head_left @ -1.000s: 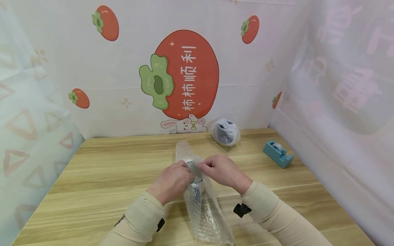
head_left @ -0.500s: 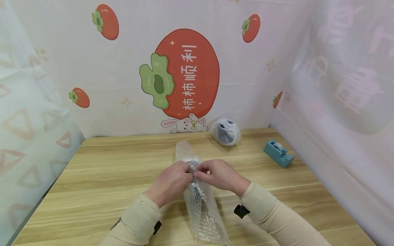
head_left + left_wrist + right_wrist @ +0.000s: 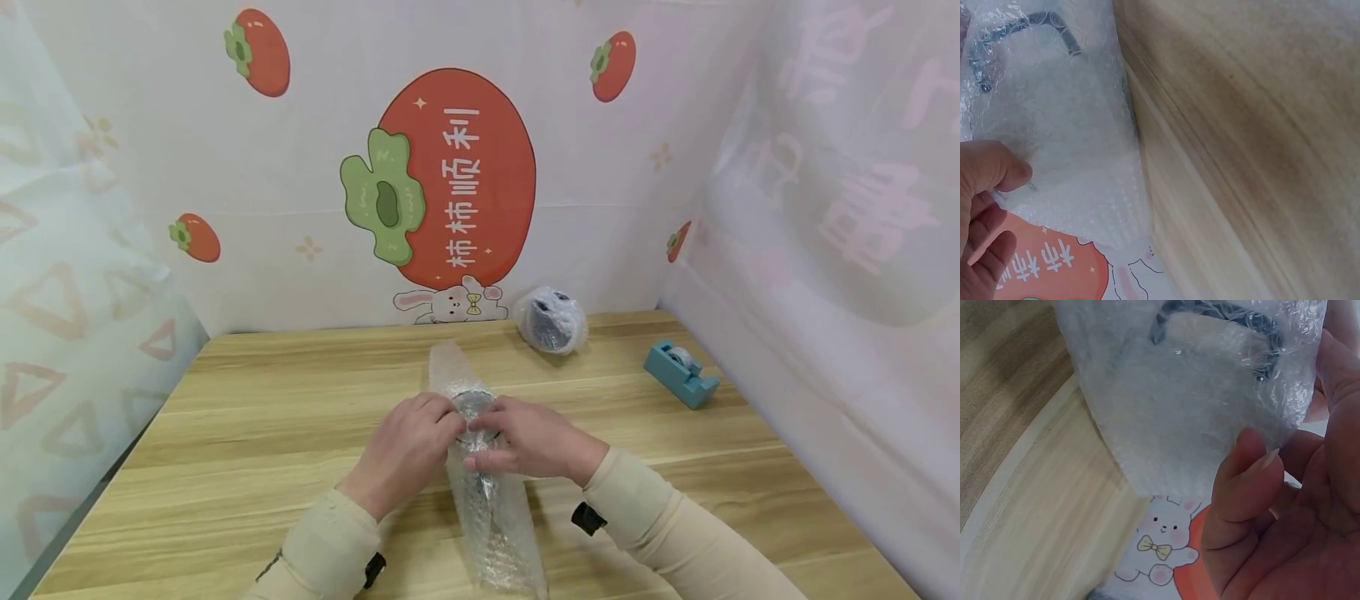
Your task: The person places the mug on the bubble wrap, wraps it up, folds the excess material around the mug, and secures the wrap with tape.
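Observation:
A mug (image 3: 472,403) stands wrapped in bubble wrap (image 3: 504,533) at the middle of the table; its round rim shows through from above. Both wrist views show its dark handle (image 3: 1063,32) through the plastic. My left hand (image 3: 411,446) is at the mug's left side, pinching the wrap between thumb (image 3: 1013,174) and curled fingers. From the right, my right hand (image 3: 536,437) touches the wrap over the rim, index finger and thumb spread apart. In the right wrist view, its fingertips (image 3: 1260,478) lie at the wrap's edge.
A second bubble-wrapped bundle (image 3: 551,321) with dark patches sits at the back of the wooden table (image 3: 247,450). A teal tape dispenser (image 3: 678,375) stands at the right. Printed cloth (image 3: 300,167) hangs behind and at both sides.
The right hand has brought the wrap's loose edge leftward over the mug's top. Its thumb and index finger, pinched together before, are now spread. The left hand has shifted slightly left.

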`<state>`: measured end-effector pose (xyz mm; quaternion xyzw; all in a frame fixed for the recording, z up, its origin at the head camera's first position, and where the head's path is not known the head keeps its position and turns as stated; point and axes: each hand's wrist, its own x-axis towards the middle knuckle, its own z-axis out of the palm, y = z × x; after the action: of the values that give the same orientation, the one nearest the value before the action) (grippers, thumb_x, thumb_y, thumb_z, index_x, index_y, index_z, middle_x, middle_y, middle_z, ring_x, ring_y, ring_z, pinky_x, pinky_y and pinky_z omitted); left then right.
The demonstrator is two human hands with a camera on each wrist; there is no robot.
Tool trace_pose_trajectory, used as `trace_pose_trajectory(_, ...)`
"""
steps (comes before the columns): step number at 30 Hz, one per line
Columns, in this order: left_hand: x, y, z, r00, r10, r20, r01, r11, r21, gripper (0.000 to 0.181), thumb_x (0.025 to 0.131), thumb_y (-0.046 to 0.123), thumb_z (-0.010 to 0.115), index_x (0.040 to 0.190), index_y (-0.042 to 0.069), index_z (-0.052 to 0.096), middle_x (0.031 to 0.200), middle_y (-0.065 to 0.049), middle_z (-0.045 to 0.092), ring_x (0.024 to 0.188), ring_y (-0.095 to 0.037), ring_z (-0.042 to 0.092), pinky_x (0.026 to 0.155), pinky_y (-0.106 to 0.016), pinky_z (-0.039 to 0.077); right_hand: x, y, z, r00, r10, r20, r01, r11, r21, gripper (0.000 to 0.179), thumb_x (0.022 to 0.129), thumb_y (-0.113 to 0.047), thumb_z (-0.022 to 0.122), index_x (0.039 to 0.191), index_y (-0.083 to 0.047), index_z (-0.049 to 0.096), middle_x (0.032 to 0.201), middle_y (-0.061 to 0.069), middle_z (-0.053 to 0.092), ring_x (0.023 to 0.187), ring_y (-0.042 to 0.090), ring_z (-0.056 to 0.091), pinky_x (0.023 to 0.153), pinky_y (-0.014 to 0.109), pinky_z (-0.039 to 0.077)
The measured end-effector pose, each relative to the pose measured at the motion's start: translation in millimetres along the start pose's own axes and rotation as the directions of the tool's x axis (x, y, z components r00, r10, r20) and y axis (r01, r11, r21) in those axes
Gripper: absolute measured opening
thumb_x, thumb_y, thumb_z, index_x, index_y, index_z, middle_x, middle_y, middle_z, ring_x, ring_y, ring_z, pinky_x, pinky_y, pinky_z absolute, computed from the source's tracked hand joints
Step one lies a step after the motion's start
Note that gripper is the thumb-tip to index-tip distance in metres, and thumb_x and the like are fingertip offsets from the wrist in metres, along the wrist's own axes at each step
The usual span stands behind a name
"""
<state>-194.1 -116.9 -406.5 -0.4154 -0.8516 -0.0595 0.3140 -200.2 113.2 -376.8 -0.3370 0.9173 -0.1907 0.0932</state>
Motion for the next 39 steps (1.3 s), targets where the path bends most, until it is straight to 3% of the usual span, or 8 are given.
trace_pose_trajectory(4, 0.2, 3.4, -0.2, 0.999, -0.048, 0.004, 0.048, 0.999, 0.021, 0.027, 0.077, -0.002, 0.073, 0.100, 0.011, 0.068, 0.100, -0.005, 0.070, 0.086, -0.023, 0.067, 0.072, -0.033, 0.058, 0.3, 0, 4, 1.000, 0.017, 0.010, -0.017, 1.000, -0.023, 0.061, 0.093, -0.065, 0.066, 0.131, -0.017, 0.072, 0.133, 0.004, 0.064, 0.108, 0.015, 0.065, 0.088, 0.035, 0.056)
trace_pose_trajectory(8, 1.2, 9.1, -2.0, 0.993, -0.070, 0.092, 0.074, 0.997, -0.034, 0.040, 0.077, 0.001, 0.076, 0.115, 0.010, 0.069, 0.109, -0.004, 0.071, 0.089, -0.020, 0.070, 0.070, -0.031, 0.059, 1.6, -1, 7, 1.000, 0.021, 0.022, -0.020, 0.999, -0.037, 0.060, 0.093, -0.064, 0.067, 0.131, -0.018, 0.071, 0.132, 0.002, 0.061, 0.107, 0.016, 0.064, 0.087, 0.036, 0.056)
trace_pose_trajectory(12, 0.5, 14.5, -4.0, 0.969, -0.092, 0.230, 0.128, 0.981, -0.145, 0.054, 0.082, 0.010, 0.081, 0.133, 0.009, 0.063, 0.123, -0.005, 0.071, 0.098, -0.018, 0.072, 0.075, -0.033, 0.061, 3.3, -2, 8, 0.999, 0.027, 0.041, -0.025, 0.999, -0.040, 0.061, 0.093, -0.064, 0.067, 0.132, -0.017, 0.070, 0.131, 0.002, 0.060, 0.108, 0.016, 0.064, 0.088, 0.037, 0.055)
trace_pose_trajectory(16, 0.4, 16.3, -3.7, 0.948, -0.125, 0.293, 0.188, 0.962, -0.200, 0.055, 0.086, 0.012, 0.078, 0.137, 0.009, 0.059, 0.124, -0.005, 0.072, 0.099, -0.018, 0.073, 0.080, -0.035, 0.062, 5.0, -4, 7, 0.998, 0.026, 0.059, -0.022, 0.998, -0.058, 0.063, 0.094, -0.064, 0.065, 0.134, -0.016, 0.070, 0.133, 0.002, 0.060, 0.110, 0.017, 0.065, 0.091, 0.038, 0.056)
trace_pose_trajectory(21, 3.4, 16.1, -1.2, 0.942, -0.118, 0.314, 0.200, 0.950, -0.241, 0.054, 0.093, 0.023, 0.077, 0.140, 0.009, 0.055, 0.129, -0.005, 0.071, 0.107, -0.017, 0.072, 0.085, -0.036, 0.061, 6.2, -8, 6, 0.997, 0.025, 0.070, -0.016, 0.990, -0.137, 0.064, 0.095, -0.066, 0.062, 0.132, -0.013, 0.071, 0.138, 0.004, 0.060, 0.115, 0.020, 0.067, 0.094, 0.039, 0.057)
trace_pose_trajectory(25, 6.4, 15.9, 0.7, 0.940, -0.110, 0.322, 0.195, 0.949, -0.247, 0.058, 0.092, 0.025, 0.078, 0.139, 0.005, 0.053, 0.123, -0.009, 0.072, 0.103, -0.020, 0.073, 0.084, -0.038, 0.061, 5.9, -9, 7, 0.998, 0.034, 0.048, -0.027, 0.988, -0.151, 0.072, 0.095, -0.069, 0.059, 0.135, -0.010, 0.065, 0.137, 0.005, 0.061, 0.112, 0.021, 0.068, 0.091, 0.039, 0.058)
trace_pose_trajectory(33, 8.6, 15.5, 3.4, 0.920, -0.142, 0.366, 0.248, 0.933, -0.260, 0.058, 0.092, 0.026, 0.077, 0.139, 0.005, 0.050, 0.111, -0.007, 0.075, 0.096, -0.020, 0.074, 0.081, -0.038, 0.061, -1.2, -3, 7, 1.000, -0.013, -0.010, 0.013, 1.000, 0.015, 0.063, 0.100, -0.060, 0.060, 0.141, -0.012, 0.057, 0.141, 0.002, 0.064, 0.125, 0.017, 0.065, 0.102, 0.038, 0.055)
trace_pose_trajectory(39, 6.1, 14.1, 5.0, 0.935, -0.133, 0.329, 0.221, 0.944, -0.246, 0.054, 0.081, 0.008, 0.072, 0.132, 0.006, 0.054, 0.092, -0.001, 0.071, 0.072, -0.012, 0.065, 0.063, -0.030, 0.056, -15.7, -4, 7, 0.999, -0.005, -0.049, 0.007, 0.999, 0.038, 0.061, 0.101, -0.053, 0.062, 0.145, -0.011, 0.055, 0.142, 0.004, 0.064, 0.129, 0.017, 0.062, 0.106, 0.040, 0.053)
